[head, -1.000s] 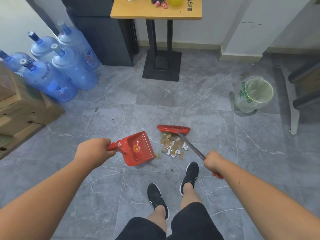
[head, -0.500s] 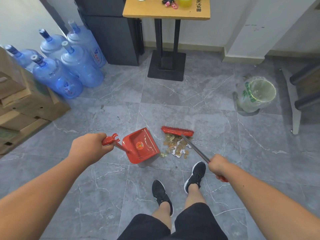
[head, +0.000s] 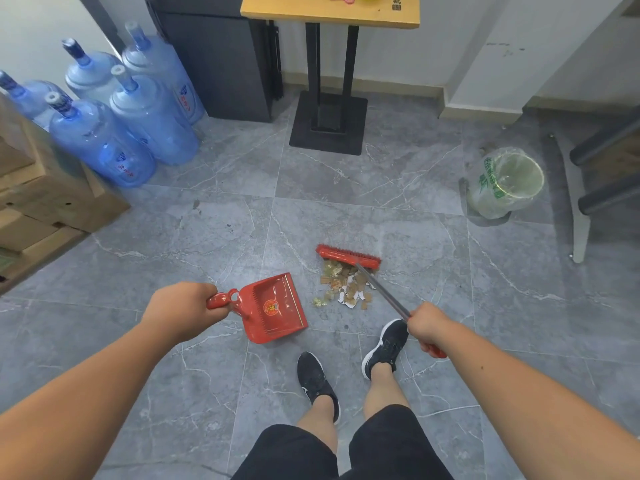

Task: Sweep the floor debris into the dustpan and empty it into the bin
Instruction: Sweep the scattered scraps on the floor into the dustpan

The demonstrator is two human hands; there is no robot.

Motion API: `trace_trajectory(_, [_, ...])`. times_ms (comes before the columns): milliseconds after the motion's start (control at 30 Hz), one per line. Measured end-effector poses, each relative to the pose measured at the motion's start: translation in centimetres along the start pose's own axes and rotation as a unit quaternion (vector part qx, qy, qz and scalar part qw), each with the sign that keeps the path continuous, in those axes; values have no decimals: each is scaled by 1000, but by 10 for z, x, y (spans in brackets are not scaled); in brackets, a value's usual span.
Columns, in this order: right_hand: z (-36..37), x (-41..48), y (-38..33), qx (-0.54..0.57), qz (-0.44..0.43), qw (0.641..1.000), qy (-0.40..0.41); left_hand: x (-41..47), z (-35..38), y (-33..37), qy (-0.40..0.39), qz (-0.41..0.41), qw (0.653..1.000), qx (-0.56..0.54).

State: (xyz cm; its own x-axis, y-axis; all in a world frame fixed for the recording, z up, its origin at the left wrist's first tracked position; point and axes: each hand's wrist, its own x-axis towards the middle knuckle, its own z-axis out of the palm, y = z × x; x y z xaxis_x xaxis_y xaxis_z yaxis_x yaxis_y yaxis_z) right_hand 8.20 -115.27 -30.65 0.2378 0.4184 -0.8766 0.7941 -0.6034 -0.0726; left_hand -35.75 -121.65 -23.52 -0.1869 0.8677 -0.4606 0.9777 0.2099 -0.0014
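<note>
A pile of brown and white paper scraps (head: 346,287) lies on the grey tiled floor just in front of my feet. A red broom head (head: 347,256) rests on the floor at the far side of the pile, its metal handle running back to my right hand (head: 427,327), which grips it. My left hand (head: 181,311) holds the handle of a red dustpan (head: 275,308), which sits just left of the pile with its mouth turned toward the scraps. The bin (head: 505,181), lined with a clear plastic bag, stands at the right.
Several blue water jugs (head: 138,119) and cardboard boxes (head: 38,202) crowd the left. A wooden table on a black pedestal base (head: 329,123) stands ahead. A chair leg (head: 581,233) and dark rails are beside the bin. My black shoes (head: 386,342) are close to the pile.
The dustpan has dropped closer to the floor and its mouth has turned toward the scraps. The broom head stays behind the pile.
</note>
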Motion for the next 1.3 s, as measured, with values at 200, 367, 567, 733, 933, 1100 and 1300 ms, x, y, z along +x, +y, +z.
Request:
trace_trajectory(200, [19,-2,0,54,13,998,-22,0,22,20,-3,-9,999,-31])
trace_trajectory(367, [37,-5,-8,66,16,997,-29,5,36,44,8,-2,999,-53])
trace_trajectory(567, [48,-17,-10,90,26,994,-54,14,39,68,-4,-15,998,-58])
trace_trajectory(733, [61,-29,-8,100,23,992,-79,20,34,61,-4,-14,998,-61])
trace_trajectory(933, [63,-41,-1,132,14,984,-118,17,38,53,-5,-14,998,-59])
trace_trajectory(1100, [53,-48,3,160,16,979,-125,14,40,48,-5,-15,998,-65])
trace_trajectory(1300, [29,-58,9,210,16,969,-128,13,43,38,-17,-15,998,-61])
